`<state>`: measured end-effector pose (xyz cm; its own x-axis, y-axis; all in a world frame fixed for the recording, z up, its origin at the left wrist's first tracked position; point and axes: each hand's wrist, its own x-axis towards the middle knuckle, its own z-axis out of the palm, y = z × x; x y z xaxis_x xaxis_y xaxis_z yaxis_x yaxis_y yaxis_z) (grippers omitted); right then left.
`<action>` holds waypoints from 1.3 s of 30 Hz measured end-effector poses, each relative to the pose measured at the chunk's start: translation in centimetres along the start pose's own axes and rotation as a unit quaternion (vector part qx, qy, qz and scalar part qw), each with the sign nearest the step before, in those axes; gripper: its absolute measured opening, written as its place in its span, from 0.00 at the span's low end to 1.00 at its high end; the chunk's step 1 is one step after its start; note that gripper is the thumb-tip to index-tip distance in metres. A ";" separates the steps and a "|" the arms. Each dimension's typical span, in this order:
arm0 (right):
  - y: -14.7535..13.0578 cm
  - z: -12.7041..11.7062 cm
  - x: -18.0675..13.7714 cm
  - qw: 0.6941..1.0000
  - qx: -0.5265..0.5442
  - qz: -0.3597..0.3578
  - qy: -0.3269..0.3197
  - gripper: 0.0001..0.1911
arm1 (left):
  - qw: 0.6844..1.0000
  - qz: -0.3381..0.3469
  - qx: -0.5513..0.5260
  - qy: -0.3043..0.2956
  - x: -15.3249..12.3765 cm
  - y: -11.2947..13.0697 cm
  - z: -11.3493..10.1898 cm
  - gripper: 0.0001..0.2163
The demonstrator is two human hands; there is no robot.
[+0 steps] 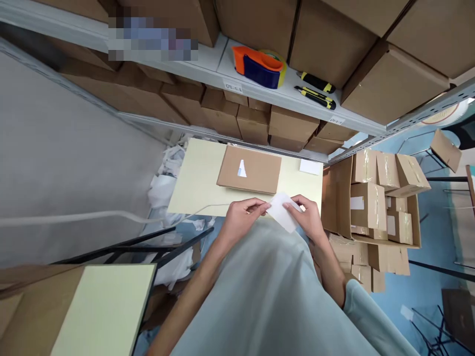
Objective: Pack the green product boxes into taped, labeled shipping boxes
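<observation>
My left hand (243,212) and my right hand (306,215) both pinch a white paper label (282,212) between them, just above the near edge of a pale yellow table (195,185). Beyond my hands a flat brown cardboard box (249,169) lies on the table, with a small white scrap (242,169) on its top. My left fingers grip the label's left corner. My right fingers curl over its right side.
A white slip (310,166) lies at the table's far right. The shelf above holds an orange tape dispenser (259,64), two yellow-black utility knives (316,90) and cardboard boxes. An open carton (374,207) of taped small boxes stands to the right. White paper scraps litter the floor at left.
</observation>
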<state>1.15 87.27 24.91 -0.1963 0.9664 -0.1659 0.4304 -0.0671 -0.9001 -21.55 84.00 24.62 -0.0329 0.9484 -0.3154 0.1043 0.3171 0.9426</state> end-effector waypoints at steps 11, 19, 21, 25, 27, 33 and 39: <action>-2.3 -1.1 -2.9 0.988 0.138 0.027 0.055 0.20 | 0.996 0.078 -0.042 -0.017 -2.8 3.7 -0.7 0.13; -2.8 -2.6 -3.4 0.994 0.098 -0.007 0.041 0.16 | 0.992 0.127 0.023 0.007 -3.6 5.0 -0.1 0.12; -2.9 -2.9 -3.7 0.994 0.098 -0.006 0.037 0.16 | 0.991 0.129 0.031 0.000 -3.8 5.1 0.0 0.12; -3.0 -3.2 -4.7 0.994 0.101 -0.009 0.038 0.14 | 0.990 0.135 0.039 -0.018 -4.4 5.3 0.3 0.12; -2.8 -3.2 -5.2 0.995 0.096 -0.012 0.037 0.14 | 0.989 0.137 0.042 -0.029 -4.8 5.3 0.4 0.11; -2.4 -2.7 -7.3 0.996 0.084 -0.019 0.029 0.14 | 0.989 0.131 0.050 -0.042 -7.3 5.1 0.5 0.11; -1.4 -1.2 -10.1 0.996 0.083 -0.028 -0.009 0.15 | 0.992 0.119 0.007 -0.041 -11.9 3.9 0.8 0.09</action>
<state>3.59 77.91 28.38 -0.2317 0.9655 -0.1187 0.2665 -0.0543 -0.9623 -19.94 73.96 31.98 0.0758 0.9928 -0.0928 0.1129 0.0839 0.9901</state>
